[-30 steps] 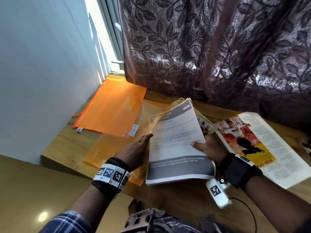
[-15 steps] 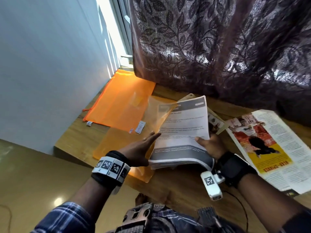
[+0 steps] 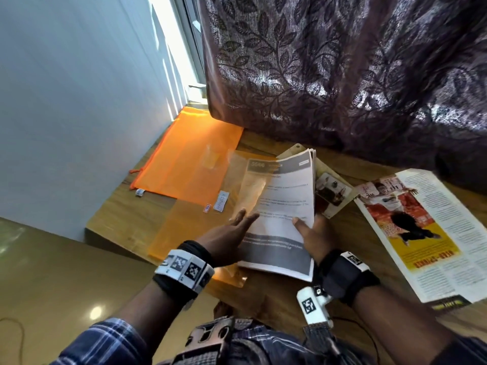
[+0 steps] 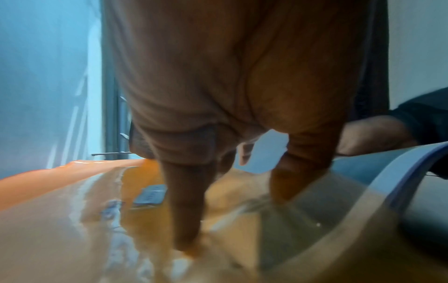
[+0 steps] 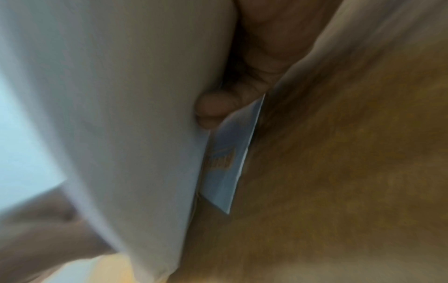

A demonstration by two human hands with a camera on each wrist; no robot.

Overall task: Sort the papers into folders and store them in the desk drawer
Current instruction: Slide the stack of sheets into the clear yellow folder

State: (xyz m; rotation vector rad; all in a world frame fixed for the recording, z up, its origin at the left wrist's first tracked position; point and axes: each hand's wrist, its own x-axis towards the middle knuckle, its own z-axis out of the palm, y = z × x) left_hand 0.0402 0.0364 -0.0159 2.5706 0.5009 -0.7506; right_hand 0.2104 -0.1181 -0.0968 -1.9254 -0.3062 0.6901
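Papers [image 3: 283,206], a thin white stack with grey bands at top and bottom, sit tilted above the wooden surface [image 3: 126,219], gripped at their right edge by the right hand [image 3: 315,237]: its thumb lies on the top sheet, and the right wrist view shows a curled fingertip under the stack. The left hand [image 3: 228,242] reaches forward from the left, palm turned inward, its fingers [image 3: 243,216] straight and close together, touching the clear orange flap of the translucent folder [image 3: 195,222] that lies flat on the surface (the flap stands raised over the papers' left side). In the left wrist view those fingers [image 4: 186,206] press down into the plastic. An orange zip pouch [image 3: 189,156] lies beyond, partly under the curtain [image 3: 342,75], and an open magazine [image 3: 421,233] rests well to the right.
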